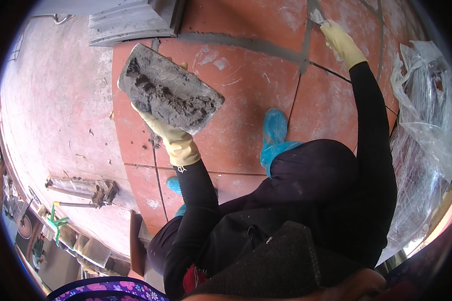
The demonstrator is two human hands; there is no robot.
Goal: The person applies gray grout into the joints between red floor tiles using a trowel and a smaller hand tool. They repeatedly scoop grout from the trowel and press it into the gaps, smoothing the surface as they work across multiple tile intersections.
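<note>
Above tiles (231, 143), mortar-laden board (208, 98) atop clasping left grip (166, 134); right grip (341, 43) clutches tool (317, 17).

Pale, blotchy floor (65, 110) on the left, brightly lit, debris-flecked.

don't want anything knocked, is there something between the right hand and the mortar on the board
Nothing visible stands between the right hand and the gray mortar on the board in the left hand; only red floor tiles and gray joints show across that gap.
</note>
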